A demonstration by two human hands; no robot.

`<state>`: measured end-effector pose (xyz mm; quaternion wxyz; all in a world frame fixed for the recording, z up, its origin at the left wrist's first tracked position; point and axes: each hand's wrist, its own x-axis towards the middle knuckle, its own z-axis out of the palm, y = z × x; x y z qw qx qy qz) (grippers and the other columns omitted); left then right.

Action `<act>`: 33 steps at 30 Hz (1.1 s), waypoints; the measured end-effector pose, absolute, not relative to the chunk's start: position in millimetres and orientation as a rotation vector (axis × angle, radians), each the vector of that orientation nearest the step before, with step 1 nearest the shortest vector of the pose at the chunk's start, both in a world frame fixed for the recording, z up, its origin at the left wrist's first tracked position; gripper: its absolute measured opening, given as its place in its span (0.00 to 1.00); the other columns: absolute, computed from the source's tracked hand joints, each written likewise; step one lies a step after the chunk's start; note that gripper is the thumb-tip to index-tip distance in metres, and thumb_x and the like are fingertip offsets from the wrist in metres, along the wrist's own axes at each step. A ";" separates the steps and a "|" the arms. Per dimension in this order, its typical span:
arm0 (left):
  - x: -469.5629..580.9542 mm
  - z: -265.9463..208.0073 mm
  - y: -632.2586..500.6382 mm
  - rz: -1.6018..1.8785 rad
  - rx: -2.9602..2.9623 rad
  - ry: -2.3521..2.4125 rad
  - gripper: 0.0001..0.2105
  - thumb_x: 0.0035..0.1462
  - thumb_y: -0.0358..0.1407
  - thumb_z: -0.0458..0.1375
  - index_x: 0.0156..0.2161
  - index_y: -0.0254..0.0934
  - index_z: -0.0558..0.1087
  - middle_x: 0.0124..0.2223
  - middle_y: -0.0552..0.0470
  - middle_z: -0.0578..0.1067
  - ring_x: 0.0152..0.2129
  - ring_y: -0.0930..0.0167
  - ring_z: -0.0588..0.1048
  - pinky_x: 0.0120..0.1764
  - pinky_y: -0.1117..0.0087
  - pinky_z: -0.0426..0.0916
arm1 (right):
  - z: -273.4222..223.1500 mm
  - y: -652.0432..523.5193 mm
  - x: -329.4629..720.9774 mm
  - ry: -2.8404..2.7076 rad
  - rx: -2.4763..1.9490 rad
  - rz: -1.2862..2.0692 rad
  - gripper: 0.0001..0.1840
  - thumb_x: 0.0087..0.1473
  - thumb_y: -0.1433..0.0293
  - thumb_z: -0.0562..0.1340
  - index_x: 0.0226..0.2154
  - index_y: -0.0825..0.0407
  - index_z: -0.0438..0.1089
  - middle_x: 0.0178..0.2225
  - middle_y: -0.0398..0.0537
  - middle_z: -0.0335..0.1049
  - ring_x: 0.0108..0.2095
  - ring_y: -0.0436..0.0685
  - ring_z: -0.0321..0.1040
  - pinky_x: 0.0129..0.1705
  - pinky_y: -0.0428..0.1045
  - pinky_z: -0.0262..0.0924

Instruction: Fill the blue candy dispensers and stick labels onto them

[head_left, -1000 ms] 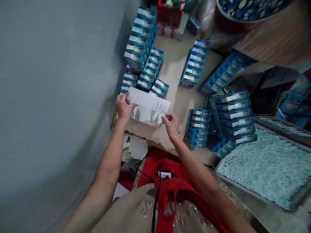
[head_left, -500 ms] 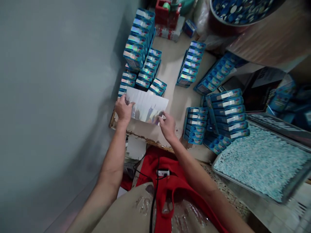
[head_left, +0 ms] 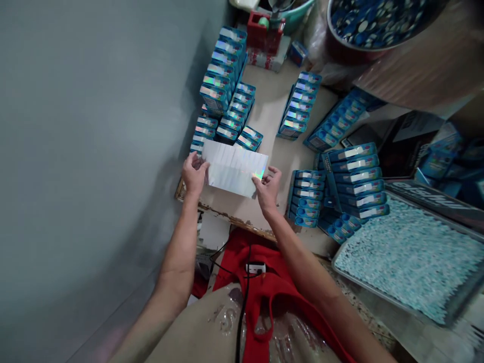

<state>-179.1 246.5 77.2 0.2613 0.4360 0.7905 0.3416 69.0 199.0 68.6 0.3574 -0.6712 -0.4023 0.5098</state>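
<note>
A shiny silvery sheet (head_left: 235, 169) spans the gap between my two hands, a rainbow glint near its right edge. My left hand (head_left: 194, 174) grips the left edge, thumb in front and fingers curled behind. On the opposite edge, my right hand (head_left: 267, 187) pinches the sheet with the thumb on its face. The sheet hides part of the table and the lower ends of some blue boxes. Just beyond it stand a short row of small blue boxes (head_left: 249, 138) and a longer row of boxes (head_left: 238, 108).
A taller stack of blue boxes (head_left: 223, 70) stands by the grey wall (head_left: 94, 126). More boxes (head_left: 351, 176) are piled right, beside a tray of pale turquoise pieces (head_left: 408, 262). At the back are a red tape dispenser (head_left: 260, 35) and a large pot (head_left: 363, 48).
The sheet has tilted in my hands: the reflections of skyline-like shapes are gone and its face looks plain silver. My right hand's fingers have spread slightly. The whole view has shifted a little.
</note>
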 end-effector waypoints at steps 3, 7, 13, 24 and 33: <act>-190.1 82.7 239.7 0.998 1.116 2.159 0.21 0.51 0.30 0.69 0.52 0.37 0.75 0.46 0.46 0.79 0.42 0.66 0.79 0.50 0.64 0.74 | 80.7 210.5 67.3 -0.830 -1.488 1.504 0.51 0.50 0.51 0.66 0.68 0.49 0.45 0.37 0.45 0.76 0.34 0.58 0.72 0.37 0.51 0.66; -199.6 95.1 229.2 0.946 0.819 2.077 0.19 0.50 0.35 0.70 0.45 0.37 0.69 0.35 0.53 0.76 0.31 0.71 0.76 0.38 0.70 0.73 | 104.2 216.2 84.7 -0.760 -1.286 1.653 0.46 0.45 0.53 0.70 0.63 0.45 0.57 0.35 0.42 0.76 0.30 0.55 0.70 0.33 0.48 0.63; -165.6 126.6 205.0 0.993 0.674 1.572 0.32 0.35 0.33 0.74 0.47 0.42 0.64 0.30 0.61 0.72 0.22 0.75 0.72 0.25 0.76 0.66 | 125.4 198.0 137.8 -0.812 -1.381 1.597 0.22 0.49 0.59 0.68 0.46 0.49 0.74 0.19 0.33 0.59 0.16 0.46 0.48 0.19 0.45 0.45; -62.3 182.9 201.5 0.871 0.958 1.489 0.23 0.29 0.37 0.78 0.36 0.35 0.81 0.28 0.55 0.76 0.24 0.73 0.73 0.29 0.72 0.70 | 149.0 171.8 257.6 -1.009 -1.392 1.523 0.33 0.39 0.57 0.77 0.49 0.50 0.80 0.45 0.50 0.82 0.41 0.61 0.78 0.45 0.56 0.73; -0.4 205.7 178.5 0.981 1.421 1.700 0.15 0.44 0.35 0.73 0.41 0.37 0.85 0.36 0.50 0.82 0.33 0.68 0.79 0.40 0.68 0.75 | 169.3 154.0 303.0 -1.260 -1.566 1.018 0.21 0.54 0.53 0.68 0.42 0.51 0.82 0.39 0.51 0.81 0.36 0.58 0.72 0.42 0.54 0.67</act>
